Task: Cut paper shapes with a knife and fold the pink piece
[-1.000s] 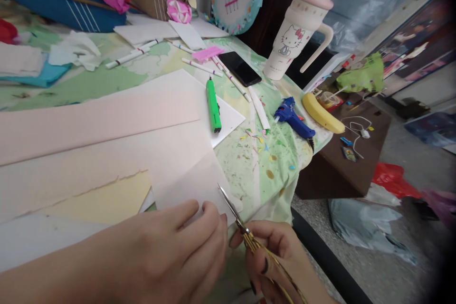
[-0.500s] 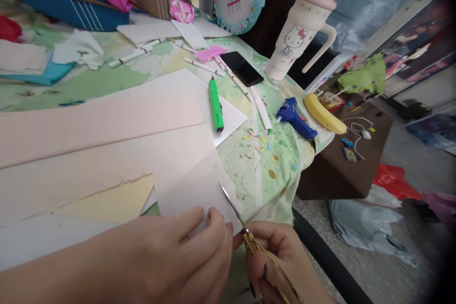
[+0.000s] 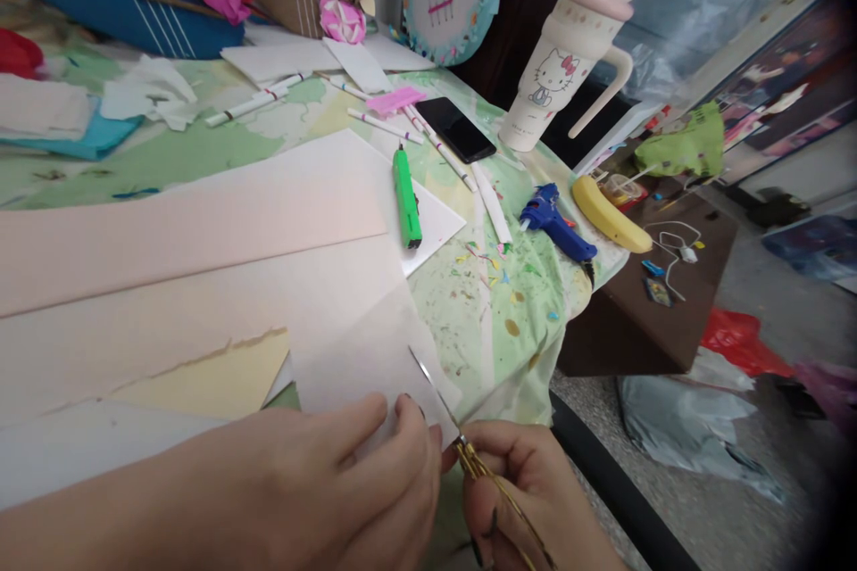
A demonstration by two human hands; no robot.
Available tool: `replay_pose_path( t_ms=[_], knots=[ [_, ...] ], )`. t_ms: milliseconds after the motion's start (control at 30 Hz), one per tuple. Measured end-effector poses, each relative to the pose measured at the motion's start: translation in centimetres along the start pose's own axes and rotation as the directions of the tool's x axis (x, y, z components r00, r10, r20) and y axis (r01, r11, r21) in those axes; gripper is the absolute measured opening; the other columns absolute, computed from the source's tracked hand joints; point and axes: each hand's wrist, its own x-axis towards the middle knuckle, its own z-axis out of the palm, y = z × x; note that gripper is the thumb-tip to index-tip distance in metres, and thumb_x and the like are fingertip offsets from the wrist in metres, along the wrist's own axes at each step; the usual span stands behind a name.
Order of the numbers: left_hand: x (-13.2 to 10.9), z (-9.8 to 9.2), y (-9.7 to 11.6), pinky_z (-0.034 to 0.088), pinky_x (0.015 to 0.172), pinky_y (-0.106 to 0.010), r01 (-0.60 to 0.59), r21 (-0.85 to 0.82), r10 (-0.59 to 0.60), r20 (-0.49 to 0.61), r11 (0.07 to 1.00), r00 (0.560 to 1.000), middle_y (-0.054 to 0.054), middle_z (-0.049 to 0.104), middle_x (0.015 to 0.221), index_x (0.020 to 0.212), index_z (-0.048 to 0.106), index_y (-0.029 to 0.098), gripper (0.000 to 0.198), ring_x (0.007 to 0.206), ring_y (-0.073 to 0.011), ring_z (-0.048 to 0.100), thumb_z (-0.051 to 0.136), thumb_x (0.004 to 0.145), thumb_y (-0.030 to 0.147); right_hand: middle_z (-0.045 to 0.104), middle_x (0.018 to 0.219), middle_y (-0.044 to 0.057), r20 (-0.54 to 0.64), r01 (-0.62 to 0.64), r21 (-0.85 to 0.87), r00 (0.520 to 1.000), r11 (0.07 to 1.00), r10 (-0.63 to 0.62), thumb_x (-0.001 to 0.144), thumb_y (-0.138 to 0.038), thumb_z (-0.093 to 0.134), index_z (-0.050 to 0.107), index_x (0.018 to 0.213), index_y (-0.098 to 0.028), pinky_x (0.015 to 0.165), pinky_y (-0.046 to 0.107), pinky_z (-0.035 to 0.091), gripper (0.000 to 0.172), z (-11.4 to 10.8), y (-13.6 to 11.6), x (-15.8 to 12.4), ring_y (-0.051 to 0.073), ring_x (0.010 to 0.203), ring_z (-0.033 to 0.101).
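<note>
My right hand [image 3: 528,491] is closed on gold-handled scissors [image 3: 477,467] at the lower middle. One thin blade points up and left across the near right corner of a white paper sheet [image 3: 361,352]. My left hand [image 3: 368,482] holds that sheet just left of the scissors, fingers bent together at its edge. Under and behind the sheet lie a large pale pink sheet [image 3: 201,241] and a torn cream piece [image 3: 207,379]. A green utility knife [image 3: 405,196] rests on the paper beyond.
On the patterned tablecloth [image 3: 461,330] are a black phone [image 3: 455,129], a blue glue gun [image 3: 557,221], a banana [image 3: 609,214], a white tumbler [image 3: 562,62] and several paper straws. Decorated guitar shapes stand behind. Right of the table is a brown box [image 3: 649,312] with plastic bags nearby.
The scissors' blades look slightly more closed and their handles nearer together. My right hand has shifted a little; my left hand stays almost in place on the paper.
</note>
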Motion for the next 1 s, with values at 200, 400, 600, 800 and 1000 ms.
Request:
replay_pose_path(
  t_ms=[200, 400, 600, 800, 1000],
  knots=[
    [0.1, -0.2, -0.4, 0.048, 0.079, -0.036, -0.054, 0.026, 0.054, -0.005, 0.998, 0.999, -0.003, 0.065, 0.117, 0.112, 0.065, 0.023, 0.034, 0.102, -0.0244, 0.057, 0.053, 0.088, 0.043, 0.049, 0.040, -0.008, 0.012, 0.048, 0.044, 0.999, 0.998, -0.048, 0.051, -0.052, 0.085, 0.068, 0.078, -0.014, 0.034, 0.013, 0.026, 0.050, -0.3, 0.3, 0.0, 0.002, 0.032, 0.034],
    [0.3, -0.6, -0.8, 0.047, 0.081, -0.033, -0.072, 0.036, 0.072, -0.002, 0.997, 0.997, -0.003, 0.067, 0.113, 0.112, 0.066, 0.022, 0.038, 0.100, -0.0223, 0.057, 0.056, 0.085, 0.047, 0.048, 0.043, -0.007, 0.030, 0.115, 0.122, 0.992, 0.986, -0.120, 0.041, -0.064, 0.084, 0.069, 0.076, -0.013, 0.037, 0.013, 0.028, 0.064, -0.5, 0.6, 0.0, 0.001, 0.036, 0.035],
    [0.3, -0.7, -0.4, 0.047, 0.084, -0.031, -0.085, 0.051, 0.085, 0.011, 0.995, 0.996, -0.003, 0.067, 0.110, 0.111, 0.066, 0.024, 0.045, 0.097, -0.0213, 0.057, 0.061, 0.079, 0.054, 0.056, 0.052, -0.003, 0.019, 0.056, 0.103, 0.998, 0.993, -0.058, 0.042, -0.064, 0.084, 0.070, 0.080, -0.013, 0.038, 0.015, 0.030, 0.066, -0.5, 0.7, -0.2, 0.003, 0.040, 0.039],
    [0.1, -0.3, -0.1, 0.048, 0.083, -0.031, -0.085, 0.054, 0.085, 0.004, 0.995, 0.996, -0.002, 0.067, 0.111, 0.112, 0.066, 0.025, 0.042, 0.098, -0.0208, 0.057, 0.060, 0.079, 0.050, 0.062, 0.058, 0.000, -0.017, 0.095, 0.148, 0.995, 0.984, -0.094, 0.041, -0.062, 0.085, 0.070, 0.078, -0.013, 0.043, 0.018, 0.031, 0.063, -0.2, 1.0, -0.2, 0.005, 0.043, 0.042],
    [-0.1, 0.3, -0.3, 0.044, 0.082, -0.034, -0.139, 0.080, 0.144, -0.055, 0.987, 0.988, -0.001, 0.066, 0.112, 0.114, 0.064, 0.023, 0.040, 0.098, -0.0209, 0.056, 0.052, 0.084, 0.046, 0.053, 0.049, -0.003, -0.012, 0.098, 0.109, 0.995, 0.989, -0.097, 0.047, -0.059, 0.085, 0.068, 0.068, -0.013, 0.041, 0.020, 0.024, 0.053, 0.0, 1.0, 0.0, 0.005, 0.040, 0.036]
  ],
)
